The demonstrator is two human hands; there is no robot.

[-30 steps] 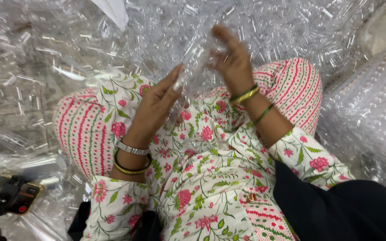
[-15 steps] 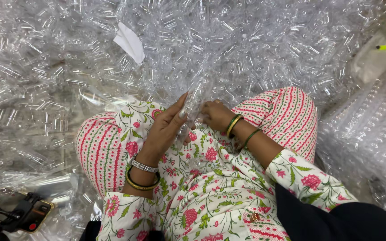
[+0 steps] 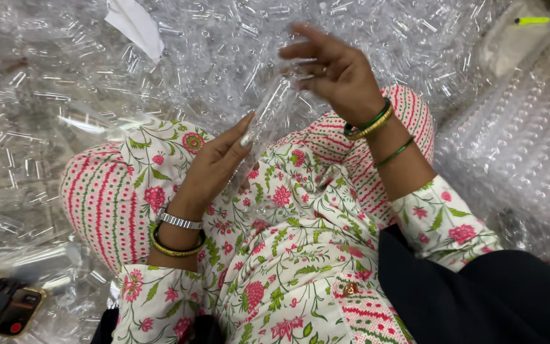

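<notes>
At the middle of the frame the person's two hands hold one clear, crinkled plastic sleeve [image 3: 268,121] that runs slantwise between them, above a lap covered in white cloth printed with pink flowers and green leaves [image 3: 288,255]. The right hand [image 3: 335,73], upper centre, pinches the sleeve's top end with thumb and fingertips, the other fingers spread loose. The left hand [image 3: 214,169], lower and left of centre, is flat and open-palmed, its fingertips pressed against the sleeve's lower part; it steadies rather than clenches.

The left wrist wears one silver metal band [image 3: 176,220] and one gold-and-dark bangle [image 3: 173,245]. On the right forearm I count three bangles: a green and a gold one together [image 3: 369,124], and a thin green one [image 3: 396,151] further down.

A deep heap of small clear plastic tubes [image 3: 46,83] fills the upper and left of the frame, too many to count. One white scrap of paper [image 3: 136,27] lies on it at the upper left. At the right edge sit stacked clear moulded trays with rows of pockets [image 3: 523,146]; their number cannot be told. One yellow-green marker [image 3: 532,20] lies in the upper right corner. One dark handheld device with a red button [image 3: 1,309] sits at the lower left.
</notes>
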